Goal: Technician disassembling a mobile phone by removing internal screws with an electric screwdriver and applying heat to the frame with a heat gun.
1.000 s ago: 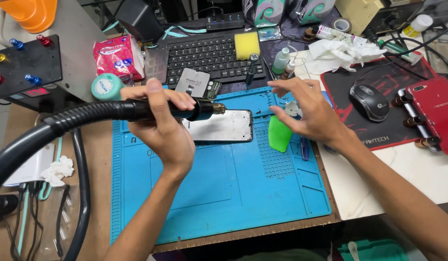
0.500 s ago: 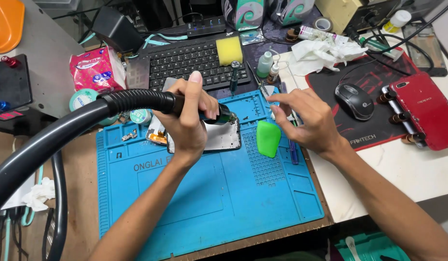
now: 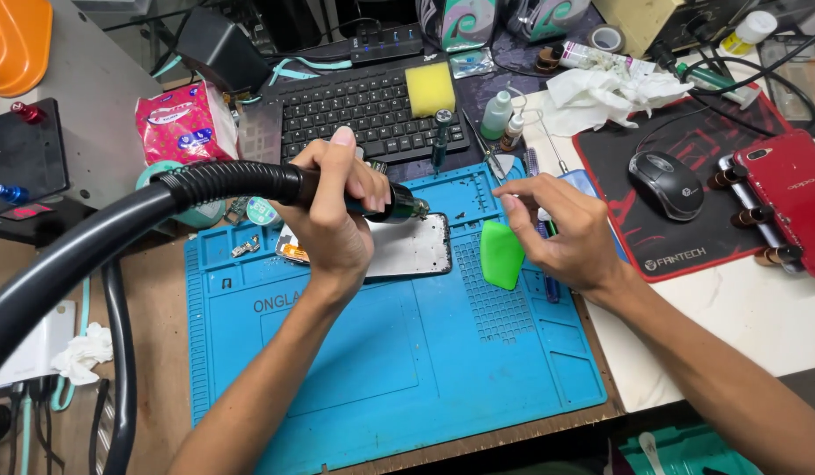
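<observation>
- Across the lower centre of the frame lies one blue silicone work mat (image 3: 381,369), the largest item; it looks soft and grippy, judged unlikely to let parts slide.
- From lower left up to centre runs one black ribbed hose (image 3: 100,237) ending in a hot-air handpiece (image 3: 372,200). Judged bulky and springy: the hose will likely tug the nozzle sideways, so the grip belongs on the dark barrel behind the metal tip, never on the tip itself.
- Left hand (image 3: 333,220): clenched around that barrel from above, thumb up, nozzle pointing right over the phone frame.
- Centre of frame, flat on the mat under the left hand: one stripped phone frame (image 3: 412,251), thin black bezel, pale inner plate. Judged light, stiff but fragile at the edges; best held by its long sides.
- Right of centre: right hand (image 3: 561,233), fingers curled and pinching a thin tool of which only little shows; what it is I cannot tell. It rests just above one green plastic pick (image 3: 501,255), touching or nearly so. Pick judged light, flexible, slippery.
- Further count, upper half: one keyboard (image 3: 363,110), one mouse (image 3: 664,185), one red phone (image 3: 790,198), one yellow sponge (image 3: 429,88), two small dropper bottles (image 3: 497,114).
</observation>
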